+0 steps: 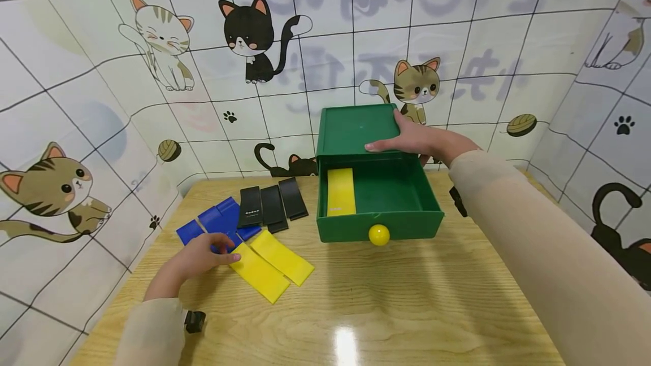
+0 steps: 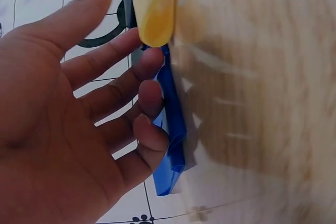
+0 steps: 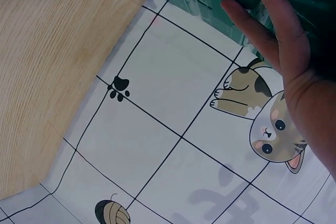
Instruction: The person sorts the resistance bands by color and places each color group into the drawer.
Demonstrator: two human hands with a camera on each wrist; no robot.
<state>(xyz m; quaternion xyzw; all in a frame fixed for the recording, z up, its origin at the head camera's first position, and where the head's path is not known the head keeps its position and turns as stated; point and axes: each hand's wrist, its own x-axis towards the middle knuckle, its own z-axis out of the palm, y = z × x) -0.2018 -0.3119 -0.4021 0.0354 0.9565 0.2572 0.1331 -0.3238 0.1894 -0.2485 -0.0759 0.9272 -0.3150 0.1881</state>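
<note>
A green box [image 1: 357, 129] stands at the back of the table, its green drawer [image 1: 335, 228] with a round yellow knob [image 1: 378, 235] pulled out. Inside the drawer's left side lies a yellow strip [image 1: 341, 191]. My right hand [image 1: 419, 139] rests on the box's right edge, thumb across the top and straight fingers [image 3: 254, 27] against the side. At left, my left hand [image 1: 198, 257] hovers over two yellow strips [image 1: 260, 273] and blue pieces [image 1: 218, 222]. Its thumb is near a yellow corner, apart from the loosely bent fingers [image 2: 151, 95]; nothing is pinched between them.
Several black strips [image 1: 272, 206] lie between the blue pieces and the box. The wooden table [image 1: 396, 309] meets a cloth wall [image 1: 330, 61] printed with cats close behind the box. A black wrist device [image 1: 195, 321] sits at my left sleeve.
</note>
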